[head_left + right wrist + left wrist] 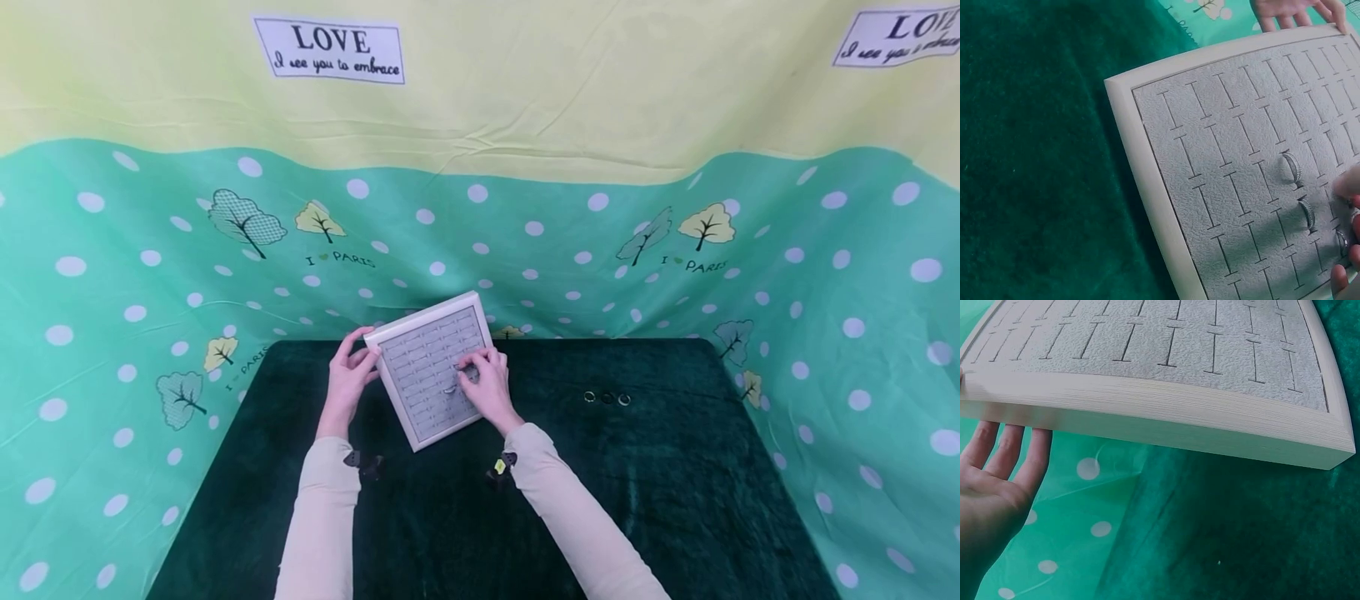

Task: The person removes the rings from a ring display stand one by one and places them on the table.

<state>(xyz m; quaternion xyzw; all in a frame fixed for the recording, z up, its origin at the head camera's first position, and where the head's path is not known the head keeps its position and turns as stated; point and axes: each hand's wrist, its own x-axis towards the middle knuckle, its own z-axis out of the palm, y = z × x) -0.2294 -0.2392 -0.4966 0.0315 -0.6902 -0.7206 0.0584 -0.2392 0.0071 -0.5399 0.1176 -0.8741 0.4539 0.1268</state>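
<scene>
A square ring display tray [393, 407] with a pale wooden frame and a grey slotted insert tilts up over the dark green cloth. My left hand [348, 379] grips its upper left corner, with fingers under the frame in the left wrist view. Over the insert's right part, my right hand [489, 387] has thumb and index finger brought together in a pinch at a ring, mostly hidden by the fingers. In the right wrist view, a silver ring [1292, 169] and another ring [1307, 214] stand in slots. A third ring [1341, 242] is beside the fingers.
Three loose rings lie in a short row on the dark green velvet table cover [675, 483], right of the tray; one is a silver ring [625, 400]. A green dotted curtain [532, 250] hangs behind and along both sides of the table.
</scene>
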